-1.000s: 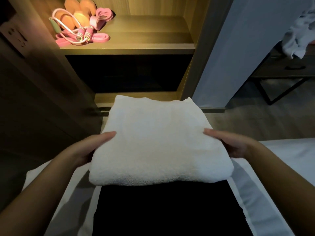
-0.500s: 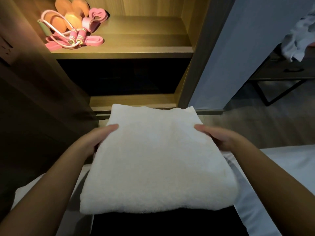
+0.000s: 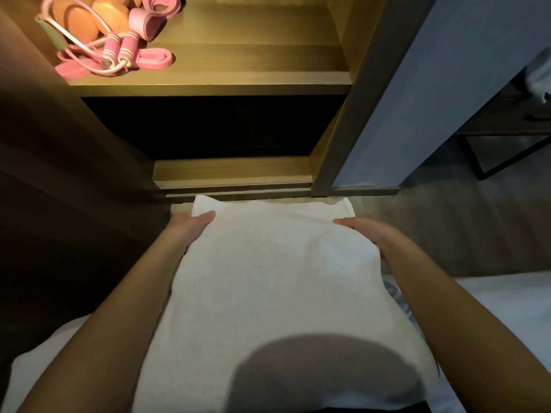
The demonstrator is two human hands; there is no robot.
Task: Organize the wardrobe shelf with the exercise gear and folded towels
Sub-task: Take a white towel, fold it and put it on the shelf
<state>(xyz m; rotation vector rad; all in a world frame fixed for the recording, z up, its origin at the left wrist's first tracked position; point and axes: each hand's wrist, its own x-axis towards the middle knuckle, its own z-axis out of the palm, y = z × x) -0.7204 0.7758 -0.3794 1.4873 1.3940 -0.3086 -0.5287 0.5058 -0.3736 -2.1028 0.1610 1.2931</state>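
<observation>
White folded towel (image 3: 277, 278) is held out over the near bed (image 3: 507, 311), with its far edge close to the wardrobe's bottom sill. Left hand (image 3: 187, 231) and right hand (image 3: 363, 231) each pinch a side edge with the thumb on top; the other fingers are tucked under, so can't tell how they lie. The far wooden shelf (image 3: 238, 79) has a pink skipping rope (image 3: 108, 50), bands (image 3: 155, 59) and orange dumbbells (image 3: 77, 19) bunched at its left end, with bare wood to their right. An upright panel (image 3: 357, 93) borders the shelf's right edge

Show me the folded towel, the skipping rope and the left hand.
folded towel (image 3: 268, 278), head view, centre of its top face.
skipping rope (image 3: 128, 44), head view, one pink handle.
left hand (image 3: 189, 229), head view, back of hand.
</observation>
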